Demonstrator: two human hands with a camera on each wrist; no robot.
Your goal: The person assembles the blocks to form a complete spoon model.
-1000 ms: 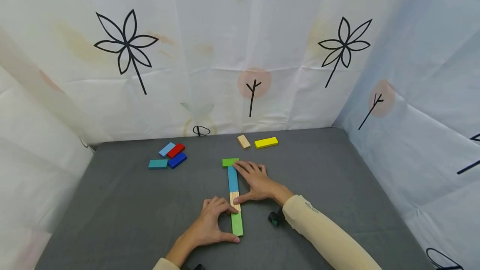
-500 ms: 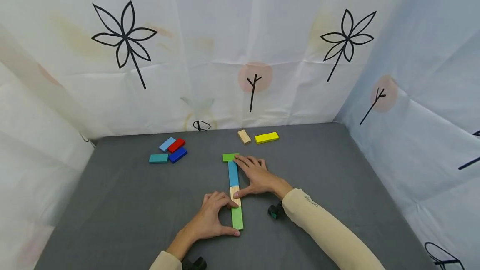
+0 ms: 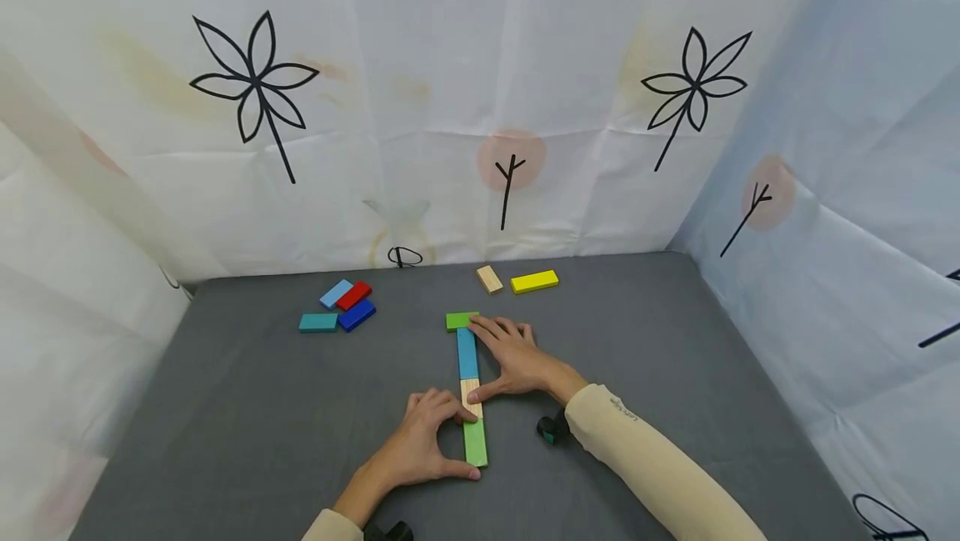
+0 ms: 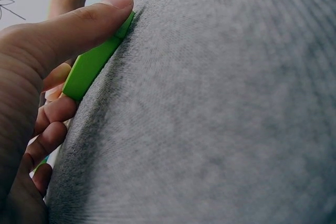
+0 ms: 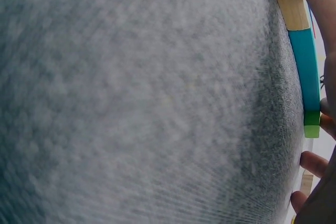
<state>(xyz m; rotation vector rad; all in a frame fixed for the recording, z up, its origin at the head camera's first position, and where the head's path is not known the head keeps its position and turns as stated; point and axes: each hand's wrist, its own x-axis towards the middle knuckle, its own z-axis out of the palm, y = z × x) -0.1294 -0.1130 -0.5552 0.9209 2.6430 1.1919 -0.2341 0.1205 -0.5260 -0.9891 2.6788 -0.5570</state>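
Pinches the light green block (image 3: 476,444) lengthwise in the left hand (image 3: 431,438), thumb at its near end, forefinger at its far end. Spans wide with the right hand (image 3: 520,360), thumb against the wooden block (image 3: 468,391), forefinger on the far green block (image 3: 458,322). Just beyond the left forefinger, end to end: wooden block, blue block (image 3: 467,353), then far green block, set crosswise. On the right sleeve (image 3: 660,462), just behind the right hand, small dark lettering (image 3: 624,409), too small to read. Well beyond the right hand, a loose wooden block (image 3: 490,279) beside a yellow block (image 3: 534,282). Beyond the left hand, off to its left, close together: teal block (image 3: 318,323), dark blue block (image 3: 357,315), red block (image 3: 354,295), pale blue block (image 3: 335,293). Under both hands, grey cloth (image 3: 225,408).
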